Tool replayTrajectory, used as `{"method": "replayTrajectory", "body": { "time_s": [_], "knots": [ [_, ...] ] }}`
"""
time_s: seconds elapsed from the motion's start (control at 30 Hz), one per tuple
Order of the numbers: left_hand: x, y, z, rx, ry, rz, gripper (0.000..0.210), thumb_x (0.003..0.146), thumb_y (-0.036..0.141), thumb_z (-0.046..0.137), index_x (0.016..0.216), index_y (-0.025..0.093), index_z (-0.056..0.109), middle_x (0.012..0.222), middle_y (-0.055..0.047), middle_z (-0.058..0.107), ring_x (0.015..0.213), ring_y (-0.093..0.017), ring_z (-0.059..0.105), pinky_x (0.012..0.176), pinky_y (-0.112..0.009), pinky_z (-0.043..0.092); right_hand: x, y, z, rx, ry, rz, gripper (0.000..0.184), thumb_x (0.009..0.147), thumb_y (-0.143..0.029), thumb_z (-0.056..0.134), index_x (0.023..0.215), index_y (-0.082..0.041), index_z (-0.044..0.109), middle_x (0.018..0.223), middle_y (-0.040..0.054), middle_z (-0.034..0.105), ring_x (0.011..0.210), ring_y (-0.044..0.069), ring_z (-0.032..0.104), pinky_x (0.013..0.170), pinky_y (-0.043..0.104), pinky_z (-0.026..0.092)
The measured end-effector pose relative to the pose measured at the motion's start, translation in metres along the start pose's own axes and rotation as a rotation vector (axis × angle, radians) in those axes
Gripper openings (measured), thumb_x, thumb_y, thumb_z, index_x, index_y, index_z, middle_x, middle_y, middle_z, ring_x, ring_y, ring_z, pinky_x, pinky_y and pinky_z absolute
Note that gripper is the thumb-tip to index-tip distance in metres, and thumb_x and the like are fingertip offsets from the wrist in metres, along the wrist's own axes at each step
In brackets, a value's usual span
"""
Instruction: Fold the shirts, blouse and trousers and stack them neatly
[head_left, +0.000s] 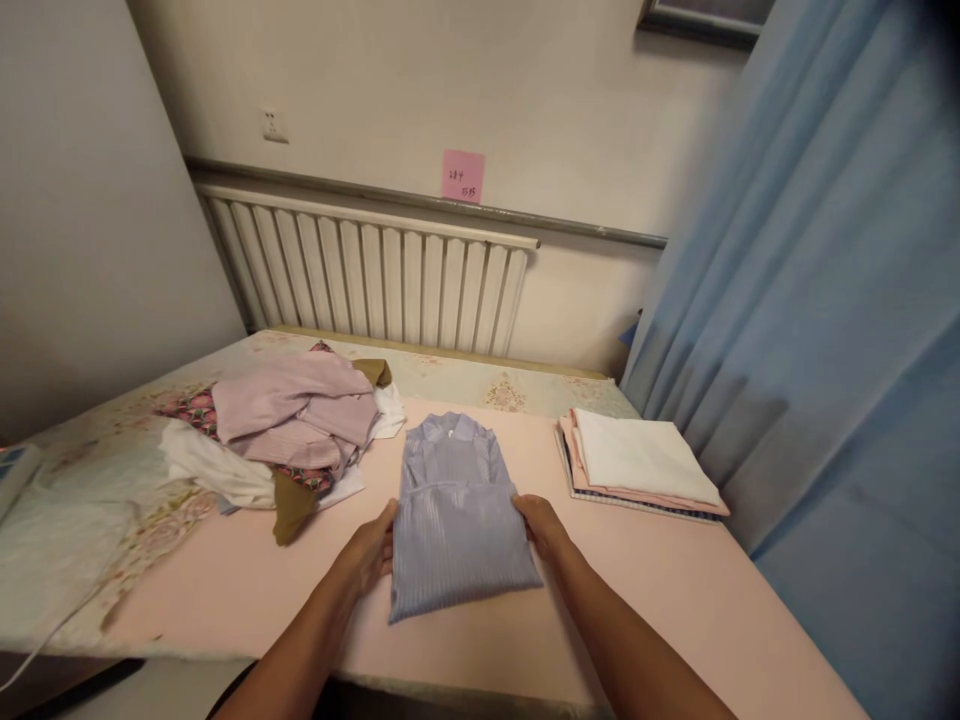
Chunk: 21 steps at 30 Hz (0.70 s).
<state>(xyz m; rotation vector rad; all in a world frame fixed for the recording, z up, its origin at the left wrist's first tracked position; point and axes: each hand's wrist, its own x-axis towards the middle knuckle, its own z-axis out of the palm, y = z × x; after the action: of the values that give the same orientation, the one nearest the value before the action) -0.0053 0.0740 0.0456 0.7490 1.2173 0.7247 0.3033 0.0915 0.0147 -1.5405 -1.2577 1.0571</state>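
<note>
A folded blue-grey ribbed shirt [461, 540] lies in front of me, its collar at the far end and its lower part folded up over the body. My left hand [371, 545] grips its left edge, thumb on top and fingers partly hidden beneath. On the opposite edge, my right hand [541, 527] pinches the fabric near the fold line, with its other fingers largely out of sight. The near end of the shirt looks slightly raised from the pink cloth [247, 590] under it.
To the left is a loose heap of clothes [296, 405], mauve, white, olive and patterned. A neat stack of folded garments [645, 460], white on top, sits at right. Behind stands a radiator [390, 275]; a blue curtain [810, 300] hangs along the right side.
</note>
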Motion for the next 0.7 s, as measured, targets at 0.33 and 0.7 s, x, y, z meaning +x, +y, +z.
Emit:
{"method": "replayTrajectory", "body": {
  "time_s": [0.33,0.7],
  "knots": [
    [-0.026,-0.033,0.015,0.524,0.462,0.329,0.052,0.077,0.025,0.054,0.126,0.01,0.046,0.109,-0.016,0.064,0.107,-0.029,0.06,0.092,-0.045,0.047,-0.047,0.017,-0.007,-0.176,0.079,0.07,0.015,0.066,-0.027,0.055,0.072,-0.017,0.064,0.06,-0.0019,0.059,0.059,0.014,0.053,0.055,0.023,0.038],
    [0.01,-0.064,0.096,1.576,0.388,0.902,0.048,0.09,0.028,0.04,0.137,0.02,0.047,0.151,-0.008,0.039,0.141,-0.029,0.028,0.113,-0.051,0.025,-0.074,0.02,0.006,-0.363,0.254,-0.063,0.03,0.076,-0.021,0.046,0.098,-0.017,0.066,0.078,0.0038,0.068,0.074,0.02,0.062,0.07,0.027,0.044]
  ]
}}
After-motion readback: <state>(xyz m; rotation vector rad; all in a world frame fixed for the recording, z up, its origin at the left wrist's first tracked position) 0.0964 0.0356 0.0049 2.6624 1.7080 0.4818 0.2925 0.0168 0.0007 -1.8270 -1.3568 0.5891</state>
